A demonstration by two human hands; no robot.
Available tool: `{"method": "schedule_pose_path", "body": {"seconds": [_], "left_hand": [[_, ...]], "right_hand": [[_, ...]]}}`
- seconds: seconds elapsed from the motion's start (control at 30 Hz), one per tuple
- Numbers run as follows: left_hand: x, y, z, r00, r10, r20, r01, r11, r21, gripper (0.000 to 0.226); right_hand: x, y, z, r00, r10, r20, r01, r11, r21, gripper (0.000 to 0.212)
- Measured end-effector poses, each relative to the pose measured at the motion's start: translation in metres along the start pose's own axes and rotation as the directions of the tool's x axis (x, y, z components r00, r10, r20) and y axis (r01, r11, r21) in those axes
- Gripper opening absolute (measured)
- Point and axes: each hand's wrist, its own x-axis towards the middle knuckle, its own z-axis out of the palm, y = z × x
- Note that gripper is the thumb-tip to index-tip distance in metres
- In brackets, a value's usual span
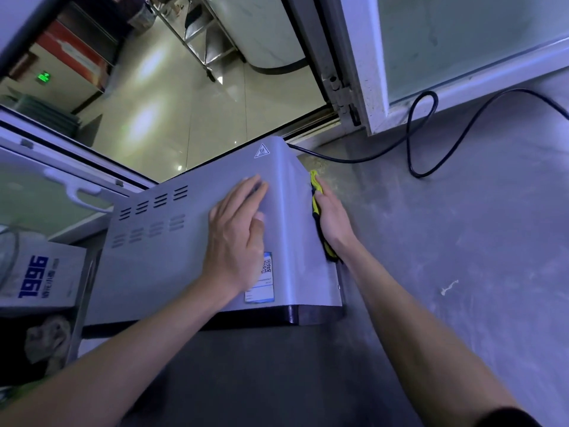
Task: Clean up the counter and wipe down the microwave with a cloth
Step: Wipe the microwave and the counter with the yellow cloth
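A grey microwave (pixel 172 241) stands on the grey counter (pixel 446 257), seen from above, with vent slots on its top and a label near its front. My left hand (pixel 237 238) lies flat on the top, fingers straight. My right hand (pixel 334 220) presses a yellow and dark cloth (pixel 317 208) flat against the microwave's right side wall, fingers extended toward the back. Most of the cloth is hidden between my palm and the wall.
A black power cord (pixel 412 143) loops over the counter behind the microwave. An open window frame (pixel 363 72) stands at the back. A white box marked 1996 (pixel 37 275) sits left of the microwave. A small white scrap (pixel 449 286) lies on the counter at right.
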Motion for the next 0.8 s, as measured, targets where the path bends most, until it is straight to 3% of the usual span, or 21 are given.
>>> {"method": "schedule_pose_path", "body": {"seconds": [0.2, 0.4, 0.5, 0.6, 0.67, 0.8], "left_hand": [[0.001, 0.0, 0.001, 1.0, 0.002, -0.014, -0.002, 1.0, 0.003, 0.045], [0.001, -0.001, 0.002, 1.0, 0.016, -0.024, -0.016, 1.0, -0.003, 0.045], [0.001, -0.002, 0.002, 0.999, 0.019, -0.027, -0.019, 1.0, 0.0, 0.045], [0.001, -0.003, 0.002, 1.0, 0.007, -0.03, -0.007, 1.0, -0.009, 0.045], [0.001, -0.003, 0.003, 1.0, 0.001, -0.03, -0.002, 1.0, -0.009, 0.045], [0.003, -0.003, 0.004, 1.0, -0.017, -0.021, 0.017, 1.0, 0.001, 0.046]], "right_hand": [[-0.003, -0.038, 0.012, 0.978, -0.206, 0.022, 0.205, 0.978, 0.035, 0.052], [-0.029, -0.064, 0.019, 0.87, -0.486, 0.084, 0.492, 0.867, -0.078, 0.046], [-0.029, -0.045, 0.016, 0.91, -0.412, 0.045, 0.414, 0.908, -0.058, 0.046], [-0.03, -0.014, 0.008, 0.986, -0.164, 0.016, 0.164, 0.986, -0.033, 0.048], [-0.039, 0.006, 0.002, 0.999, -0.05, 0.011, 0.05, 0.999, -0.015, 0.049], [-0.077, 0.019, 0.002, 1.0, -0.019, 0.005, 0.019, 1.0, -0.003, 0.051]]}}
